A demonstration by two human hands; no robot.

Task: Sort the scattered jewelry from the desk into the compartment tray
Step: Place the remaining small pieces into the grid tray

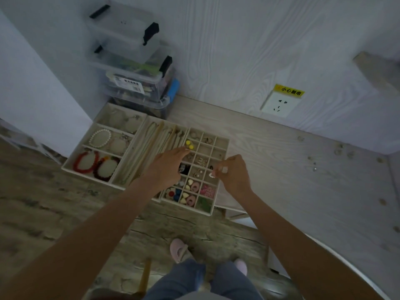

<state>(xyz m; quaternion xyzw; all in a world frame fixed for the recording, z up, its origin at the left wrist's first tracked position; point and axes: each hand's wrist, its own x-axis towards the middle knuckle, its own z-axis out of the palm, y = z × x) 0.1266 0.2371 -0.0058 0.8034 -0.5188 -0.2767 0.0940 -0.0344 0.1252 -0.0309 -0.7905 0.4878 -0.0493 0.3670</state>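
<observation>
while left hand hovers flat over compartment tray; right hand fingers pinch small ring

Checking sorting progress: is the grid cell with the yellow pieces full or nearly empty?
Nearly empty. The yellow pieces cover only part of their cell in the compartment tray; bare lining shows beside them.

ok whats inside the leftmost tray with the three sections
The leftmost tray holds red bead bracelets in the near section, a pearl bracelet in the middle one, and pale round pads with something small I can't identify in the far one. Neither hand covers it.
</observation>
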